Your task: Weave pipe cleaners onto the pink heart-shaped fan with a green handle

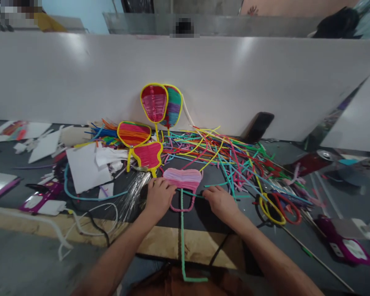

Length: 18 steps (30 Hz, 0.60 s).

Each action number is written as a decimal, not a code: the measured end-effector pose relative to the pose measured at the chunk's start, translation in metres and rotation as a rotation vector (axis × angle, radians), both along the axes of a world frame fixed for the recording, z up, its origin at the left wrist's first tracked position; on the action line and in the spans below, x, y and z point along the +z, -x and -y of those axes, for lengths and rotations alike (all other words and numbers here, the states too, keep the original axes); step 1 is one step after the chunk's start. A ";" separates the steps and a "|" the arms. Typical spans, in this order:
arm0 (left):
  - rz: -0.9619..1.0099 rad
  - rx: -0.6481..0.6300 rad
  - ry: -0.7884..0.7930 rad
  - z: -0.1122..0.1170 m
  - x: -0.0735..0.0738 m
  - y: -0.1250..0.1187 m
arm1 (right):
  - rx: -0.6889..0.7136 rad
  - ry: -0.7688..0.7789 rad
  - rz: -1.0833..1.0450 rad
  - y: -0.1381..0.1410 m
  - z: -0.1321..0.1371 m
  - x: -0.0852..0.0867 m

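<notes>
Striped pink-and-lilac fuzzy-wire panel point(183, 177) lies near the front of the desk point(205, 214), our left fingers point(169, 187) gripping its left edge. Right fingers point(211, 192) meet the teal fuzzy strand point(190, 193); grip unclear. We'd keep it straight, snug against the rows.

a dark phone point(260, 126) leans against the white partition point(105, 78), near a red can point(311, 161).

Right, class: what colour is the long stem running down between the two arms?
The stem is pale green, best seen in the head view.
</notes>
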<state>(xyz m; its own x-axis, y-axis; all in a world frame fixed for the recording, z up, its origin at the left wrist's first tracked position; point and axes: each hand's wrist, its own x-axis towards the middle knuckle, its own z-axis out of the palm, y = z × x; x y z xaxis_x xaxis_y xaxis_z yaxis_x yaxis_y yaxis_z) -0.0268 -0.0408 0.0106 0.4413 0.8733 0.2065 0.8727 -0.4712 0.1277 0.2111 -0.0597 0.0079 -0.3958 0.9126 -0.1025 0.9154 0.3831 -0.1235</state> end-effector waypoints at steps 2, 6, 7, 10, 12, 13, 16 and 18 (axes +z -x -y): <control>-0.019 -0.034 0.013 -0.003 0.000 -0.002 | -0.002 -0.005 0.027 -0.007 -0.003 0.002; -0.091 -0.080 0.017 -0.006 -0.001 -0.004 | 0.006 -0.006 0.009 -0.014 -0.009 0.002; -0.118 -0.078 0.016 -0.006 -0.002 -0.005 | 0.008 -0.002 -0.003 -0.014 -0.010 0.001; -0.200 -0.057 0.013 -0.005 -0.002 -0.007 | -0.012 -0.003 -0.038 -0.009 -0.011 -0.002; -0.233 -0.048 0.009 -0.004 -0.002 -0.008 | -0.027 -0.023 -0.067 -0.006 -0.011 -0.003; -0.239 -0.047 0.009 -0.004 -0.002 -0.009 | -0.027 -0.040 -0.086 -0.004 -0.011 -0.002; -0.226 -0.060 0.013 -0.003 -0.006 -0.008 | 0.005 -0.114 -0.160 0.007 -0.010 0.001; -0.215 -0.075 0.014 -0.003 -0.009 -0.007 | 0.054 -0.155 -0.211 0.019 -0.008 0.002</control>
<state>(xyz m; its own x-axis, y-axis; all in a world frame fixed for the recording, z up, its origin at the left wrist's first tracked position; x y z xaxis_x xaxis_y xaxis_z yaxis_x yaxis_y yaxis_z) -0.0198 -0.0375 0.0021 0.5379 0.8383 0.0890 0.8430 -0.5356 -0.0503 0.1924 -0.0512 0.0103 -0.4425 0.8877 0.1271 0.8530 0.4604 -0.2457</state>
